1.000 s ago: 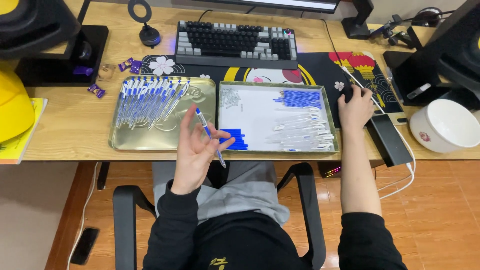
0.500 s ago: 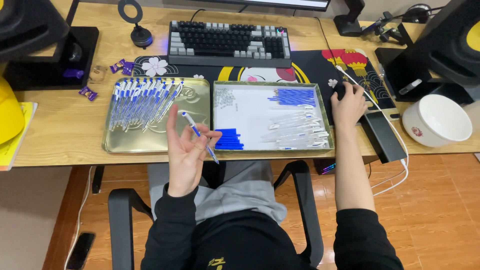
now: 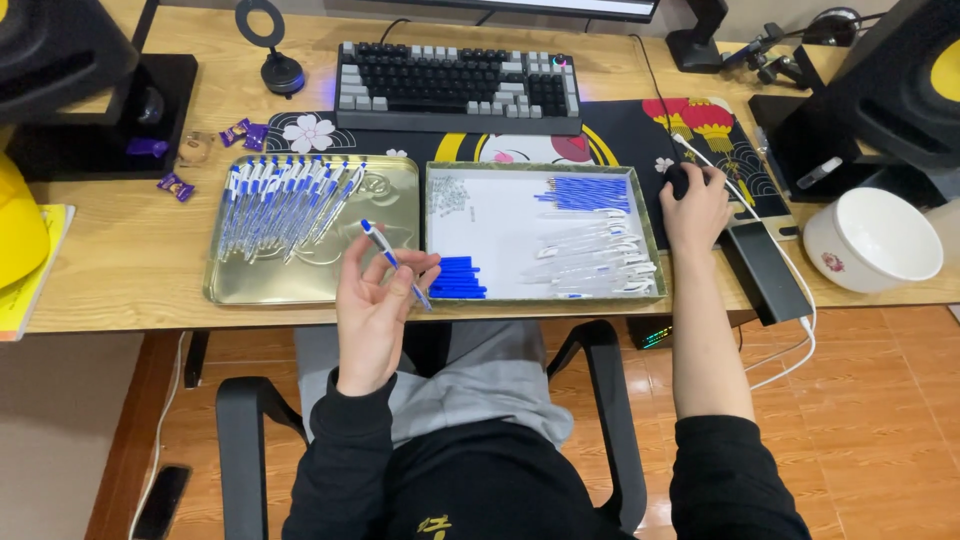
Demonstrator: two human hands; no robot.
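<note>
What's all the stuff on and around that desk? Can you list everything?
pen: one, blue and clear, in left hand
metal tray: one, gold, desk left, holds a row of finished pens
flat box: one, white inside, desk middle, holds pen parts
keyboard: one, black and grey, behind trays
mouse: one, black, under right hand
bowl: one, white, desk right
speakers: two, black, both ends
left hand: fingers grip the pen
right hand: on the mouse
</note>
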